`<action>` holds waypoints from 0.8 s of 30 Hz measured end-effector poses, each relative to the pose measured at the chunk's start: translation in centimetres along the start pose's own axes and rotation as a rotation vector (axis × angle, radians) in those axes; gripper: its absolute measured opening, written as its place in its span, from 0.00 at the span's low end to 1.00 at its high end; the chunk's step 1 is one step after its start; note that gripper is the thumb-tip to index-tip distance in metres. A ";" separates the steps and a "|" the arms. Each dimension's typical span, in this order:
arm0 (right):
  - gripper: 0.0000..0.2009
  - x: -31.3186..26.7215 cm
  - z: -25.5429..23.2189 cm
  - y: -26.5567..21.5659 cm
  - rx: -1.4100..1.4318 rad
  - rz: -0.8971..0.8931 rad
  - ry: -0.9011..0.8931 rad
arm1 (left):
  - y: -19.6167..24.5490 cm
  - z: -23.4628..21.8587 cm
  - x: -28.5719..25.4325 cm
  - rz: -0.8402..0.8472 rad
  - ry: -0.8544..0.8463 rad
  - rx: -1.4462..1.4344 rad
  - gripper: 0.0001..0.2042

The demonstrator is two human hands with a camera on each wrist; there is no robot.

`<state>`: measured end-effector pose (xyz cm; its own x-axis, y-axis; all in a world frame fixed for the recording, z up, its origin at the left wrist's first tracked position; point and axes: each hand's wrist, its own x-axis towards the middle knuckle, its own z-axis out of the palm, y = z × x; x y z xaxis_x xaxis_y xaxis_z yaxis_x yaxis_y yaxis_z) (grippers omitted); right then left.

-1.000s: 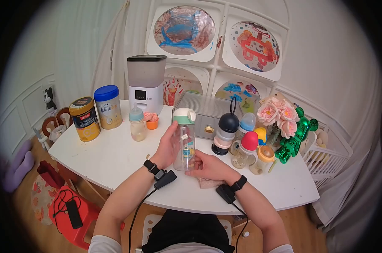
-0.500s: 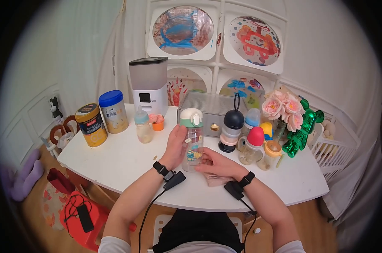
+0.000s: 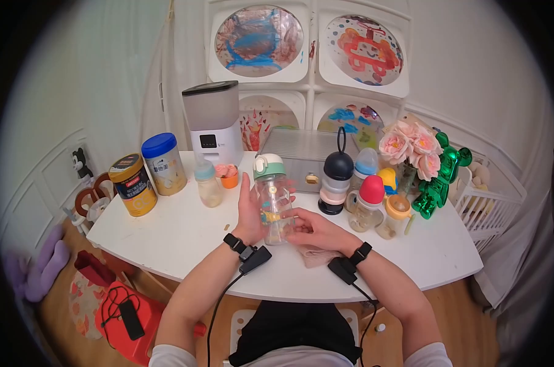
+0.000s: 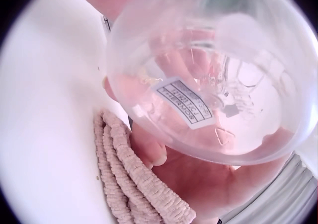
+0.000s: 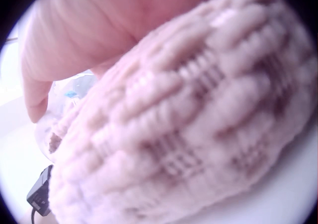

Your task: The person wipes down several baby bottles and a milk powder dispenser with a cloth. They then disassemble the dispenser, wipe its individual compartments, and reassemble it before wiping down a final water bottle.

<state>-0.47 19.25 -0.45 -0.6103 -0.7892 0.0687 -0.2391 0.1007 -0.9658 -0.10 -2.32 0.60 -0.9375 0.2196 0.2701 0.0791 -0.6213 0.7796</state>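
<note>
A clear bottle (image 3: pixel 274 205) with a green and white lid (image 3: pixel 269 166) stands nearly upright between the hands, its base tipped toward the left wrist camera. The left hand (image 3: pixel 250 211) holds its left side, fingertips showing behind it on the right. The right hand (image 3: pixel 318 232) grips low on its right side with curved fingers. In the left wrist view a label marks the bottle's base (image 4: pixel 238 139). A pink ribbed cloth (image 3: pixel 316 255) lies under the right hand; it fills much of the right wrist view (image 5: pixel 184 119), partly hiding that hand (image 5: pixel 94 30).
Two cans (image 3: pixel 133 189) (image 3: pixel 165 168), a small bottle (image 3: pixel 208 189), an orange cup (image 3: pixel 230 181) and a dispenser (image 3: pixel 215 131) stand left and behind. A grey box (image 3: pixel 289 150), a stacked container (image 3: pixel 335 183), several baby bottles (image 3: pixel 367 211), flowers (image 3: pixel 411 150) and a green figure (image 3: pixel 439 177) are opposite.
The bottle has turned in the hands: its lid's round button now faces left and a different side of the print shows. Left fingertips have appeared behind its right side. The head view has shifted slightly.
</note>
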 end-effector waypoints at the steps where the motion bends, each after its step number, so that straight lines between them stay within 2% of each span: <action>1: 0.31 0.0 -0.1 0.1 -0.024 -0.014 0.004 | -0.1 0.1 -0.1 0.008 0.030 -0.003 0.43; 2: 0.31 0.0 0.0 0.2 -0.024 -0.011 0.008 | -0.2 0.2 -0.1 0.006 0.028 -0.006 0.43; 4: 0.30 0.1 0.0 0.2 -0.040 -0.014 0.028 | -0.3 0.4 -0.1 0.002 0.151 0.060 0.41; 8: 0.29 0.4 0.4 0.6 -0.034 -0.043 0.041 | -0.7 -0.5 0.4 0.073 0.124 0.162 0.40; 10: 0.31 0.3 0.7 0.2 -0.055 -0.081 0.066 | -0.9 -1.5 0.7 0.090 0.029 0.202 0.40; 14: 0.30 0.2 0.7 0.1 -0.110 -0.037 0.068 | -1.4 -2.1 1.0 0.118 0.055 0.218 0.40; 16: 0.32 0.3 0.7 0.2 -0.113 -0.032 0.073 | -1.6 -2.3 1.2 0.230 0.055 0.207 0.32; 17: 0.32 0.2 0.7 0.0 -0.112 -0.033 0.076 | -1.5 -2.4 1.4 0.228 0.052 0.209 0.32; 19: 0.34 0.0 0.9 -0.5 -0.186 -0.017 0.150 | -1.1 -2.6 1.8 0.324 0.101 0.414 0.28; 23: 0.36 0.4 1.0 0.3 -0.173 -0.041 0.211 | -1.0 -2.6 1.7 0.324 0.097 0.412 0.28; 24: 0.39 0.5 0.9 0.3 -0.201 -0.025 0.198 | -1.1 -2.7 1.7 0.313 0.100 0.417 0.29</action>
<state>-0.13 18.35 -0.95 -0.7330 -0.6615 0.1586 -0.3892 0.2166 -0.8953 -2.75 -3.28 -1.35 -0.8737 -0.0137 0.4863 0.4690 -0.2889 0.8346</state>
